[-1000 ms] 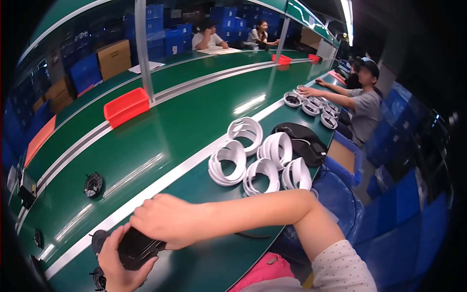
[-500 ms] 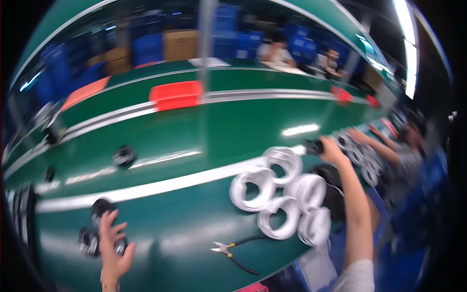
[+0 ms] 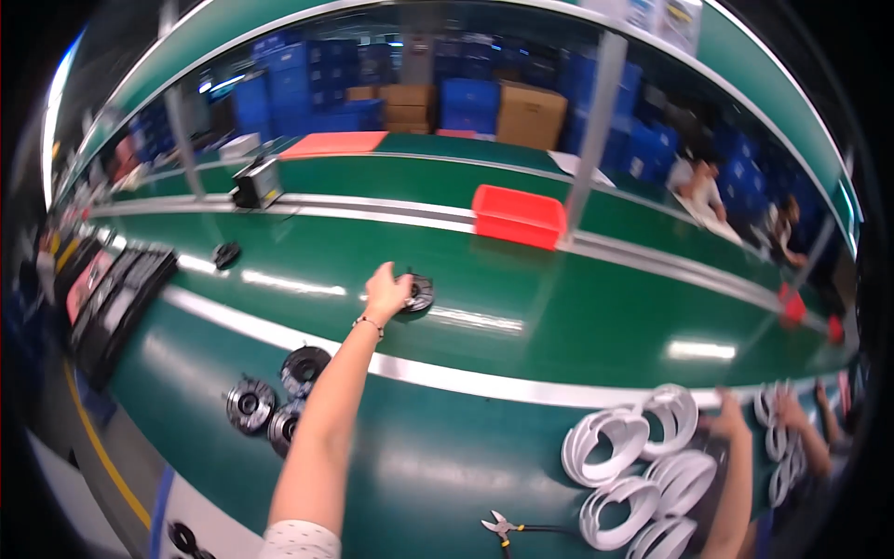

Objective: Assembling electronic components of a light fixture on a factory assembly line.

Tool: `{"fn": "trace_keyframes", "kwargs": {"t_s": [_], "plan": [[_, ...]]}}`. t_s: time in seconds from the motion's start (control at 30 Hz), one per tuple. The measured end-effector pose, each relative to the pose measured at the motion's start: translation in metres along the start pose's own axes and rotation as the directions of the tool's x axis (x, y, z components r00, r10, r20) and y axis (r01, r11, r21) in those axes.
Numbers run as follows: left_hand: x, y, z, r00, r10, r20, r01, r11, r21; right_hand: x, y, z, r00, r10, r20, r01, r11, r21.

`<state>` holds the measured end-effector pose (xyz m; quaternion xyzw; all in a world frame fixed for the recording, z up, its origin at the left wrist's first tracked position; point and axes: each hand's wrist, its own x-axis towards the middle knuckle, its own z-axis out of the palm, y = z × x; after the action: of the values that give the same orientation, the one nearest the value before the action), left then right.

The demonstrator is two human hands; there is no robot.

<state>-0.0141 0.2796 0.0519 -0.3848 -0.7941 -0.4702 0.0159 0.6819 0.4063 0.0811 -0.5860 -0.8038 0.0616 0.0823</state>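
Note:
My left hand reaches over the green belt, its fingers closed on the edge of a black round part with a dark hub. Beneath that forearm, several similar black round parts lie on the bench, one partly covered by the arm. At the right, my right hand is beside the white plastic rings; its fingers are smeared and what they hold, if anything, is unclear. Diagonal cutters with black and yellow handles lie left of the rings.
Another black part sits farther left on the belt. A red bin stands at the far rail, near a metal post. Black trays are stacked at the left. A co-worker's hand is beside more white rings at right.
The view has swung left, so the scene sits farther right. My left hand has gone from above the bench parts to the black part on the belt. My right hand, earlier holding something black, is now blurred.

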Motion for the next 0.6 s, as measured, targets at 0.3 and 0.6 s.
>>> {"fn": "trace_keyframes", "kwargs": {"t_s": [0.3,0.6], "plan": [[0.055,-0.122,0.033,0.944,-0.301,-0.137,0.29,0.952,-0.093,-0.153,-0.213,-0.079,0.841,-0.311,-0.442,0.417,0.894,0.165],[-0.089,0.006,-0.025,0.874,-0.041,0.484,0.456,0.414,-0.788,-0.228,-0.245,0.018,0.896,-0.286,-0.339,0.334,0.938,0.092]]}}
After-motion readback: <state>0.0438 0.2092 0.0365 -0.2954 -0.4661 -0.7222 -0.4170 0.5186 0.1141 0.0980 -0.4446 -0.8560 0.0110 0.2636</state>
